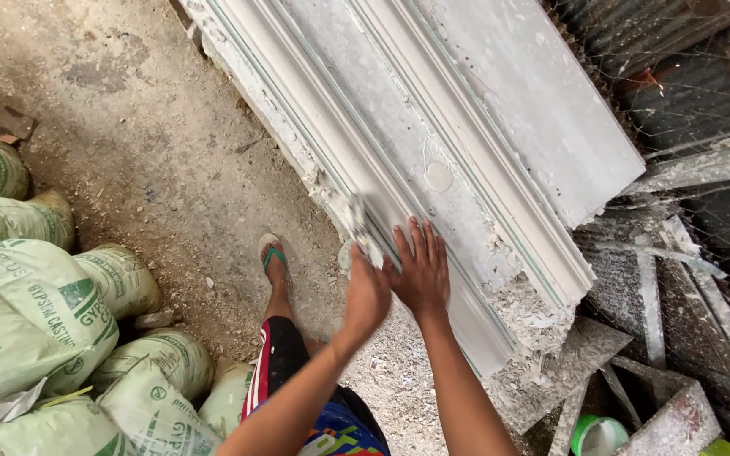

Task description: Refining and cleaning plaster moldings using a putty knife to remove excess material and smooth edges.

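Note:
A long white plaster moulding [466, 127] with ridged profiles lies slanted across the view, its near end crumbled and rough. My left hand [367, 295] is closed around a small plaster-caked scraper [356, 221], whose blade rests against the moulding's ragged left edge. My right hand [420, 266] lies flat on the moulding just right of the scraper, fingers spread, holding nothing.
Stacked pale green and white sacks [27, 312] fill the left side. My foot in a green-strapped sandal [274, 262] stands on the dusty ground. Plaster-spattered slats [652, 295] and a green-rimmed tub [597, 435] sit at the lower right, beneath corrugated metal sheeting [686, 93].

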